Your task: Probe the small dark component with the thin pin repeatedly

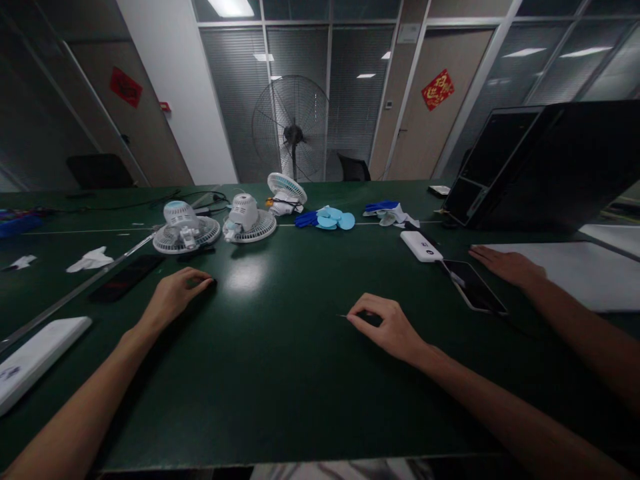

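Note:
My left hand [175,297] lies palm down on the dark green table [280,387], fingers loosely stretched, fingertips beside a small dark thing [213,283] that I cannot make out. My right hand [387,328] rests further right, thumb and forefinger pinched on a thin pin-like thing [344,315] whose tip points left. Beyond my hands lie three small white desk fans: one [185,230] face down at the left, a second [249,220] beside it, and a third [285,193] tilted behind. Blue fan blades [333,219] lie to their right.
Another person's hand [507,265] lies flat at the right beside a phone [473,287] and a white power bank [421,246]. A black phone [125,279], a white box [35,357], blue and white gloves [390,212], an open black case [545,160] and a pedestal fan [293,127] are also here.

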Tool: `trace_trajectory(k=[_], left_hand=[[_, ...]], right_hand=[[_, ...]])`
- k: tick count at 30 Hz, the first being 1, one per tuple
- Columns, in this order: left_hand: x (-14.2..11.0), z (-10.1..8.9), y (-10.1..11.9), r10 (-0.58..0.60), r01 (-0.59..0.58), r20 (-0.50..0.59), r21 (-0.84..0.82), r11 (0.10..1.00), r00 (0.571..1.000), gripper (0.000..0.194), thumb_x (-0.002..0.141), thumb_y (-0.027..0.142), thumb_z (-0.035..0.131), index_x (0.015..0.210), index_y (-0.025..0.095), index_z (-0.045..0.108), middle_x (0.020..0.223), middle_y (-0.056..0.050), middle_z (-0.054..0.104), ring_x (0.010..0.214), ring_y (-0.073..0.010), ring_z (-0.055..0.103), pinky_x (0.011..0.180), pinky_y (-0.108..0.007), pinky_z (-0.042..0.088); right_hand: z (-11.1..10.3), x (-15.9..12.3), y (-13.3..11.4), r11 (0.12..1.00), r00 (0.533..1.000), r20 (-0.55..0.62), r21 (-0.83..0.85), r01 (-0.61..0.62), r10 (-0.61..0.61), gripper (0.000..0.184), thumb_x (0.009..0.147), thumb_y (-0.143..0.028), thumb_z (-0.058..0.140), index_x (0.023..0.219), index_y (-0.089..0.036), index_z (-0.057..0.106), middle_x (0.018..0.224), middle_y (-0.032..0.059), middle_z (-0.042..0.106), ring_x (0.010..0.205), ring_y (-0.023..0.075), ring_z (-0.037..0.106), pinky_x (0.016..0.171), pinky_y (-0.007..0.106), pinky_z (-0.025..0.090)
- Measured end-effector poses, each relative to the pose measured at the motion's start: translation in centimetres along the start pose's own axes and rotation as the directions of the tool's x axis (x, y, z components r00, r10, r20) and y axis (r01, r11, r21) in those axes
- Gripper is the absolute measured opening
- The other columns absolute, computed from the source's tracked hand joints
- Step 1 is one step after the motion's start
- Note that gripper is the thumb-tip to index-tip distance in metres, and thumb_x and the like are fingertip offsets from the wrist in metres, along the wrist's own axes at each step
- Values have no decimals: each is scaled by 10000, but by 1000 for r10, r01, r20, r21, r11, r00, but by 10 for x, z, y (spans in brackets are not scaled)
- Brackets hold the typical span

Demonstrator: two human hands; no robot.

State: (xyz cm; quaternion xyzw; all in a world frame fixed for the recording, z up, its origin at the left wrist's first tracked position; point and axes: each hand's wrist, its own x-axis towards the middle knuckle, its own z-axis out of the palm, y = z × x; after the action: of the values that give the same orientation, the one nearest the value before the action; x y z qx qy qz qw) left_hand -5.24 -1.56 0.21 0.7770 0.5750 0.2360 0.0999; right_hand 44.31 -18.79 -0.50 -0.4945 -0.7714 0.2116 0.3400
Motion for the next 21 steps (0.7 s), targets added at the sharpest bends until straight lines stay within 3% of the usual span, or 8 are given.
trace_trajectory(k=[6, 14, 21], left_hand=[[-1, 2, -3, -14, 12, -24, -70, 997, 1000, 608, 803, 759, 597, 1025, 230, 798, 1118, -94, 765, 969, -292, 709, 818, -333, 534], [3, 3, -5, -154, 152, 2, -158, 976, 988, 664, 749, 780, 639, 1004, 189, 804, 1070, -115, 795, 961, -304, 736, 812, -330, 568], [2, 0, -2, -112, 113, 18, -122, 986, 994, 629, 798, 743, 606, 1013, 185, 800, 1063, -116, 797, 925, -298, 744, 796, -337, 584]], right_hand=[[0, -1, 2, 1000, 1000, 13, 6, -3, 3, 164, 1029, -358, 624, 1026, -229, 726, 1030, 41, 712, 909, 190, 677, 752, 314, 558], [0, -1, 3, 1000, 1000, 19, 11, 2, -2, 166, 1033, -356, 619, 1031, -229, 725, 1037, 42, 711, 914, 190, 678, 753, 311, 562], [1, -1, 4, 1000, 1000, 16, 1, 6, -6, 150, 1029, -347, 627, 1044, -235, 725, 1047, 39, 708, 922, 191, 678, 780, 328, 563]])
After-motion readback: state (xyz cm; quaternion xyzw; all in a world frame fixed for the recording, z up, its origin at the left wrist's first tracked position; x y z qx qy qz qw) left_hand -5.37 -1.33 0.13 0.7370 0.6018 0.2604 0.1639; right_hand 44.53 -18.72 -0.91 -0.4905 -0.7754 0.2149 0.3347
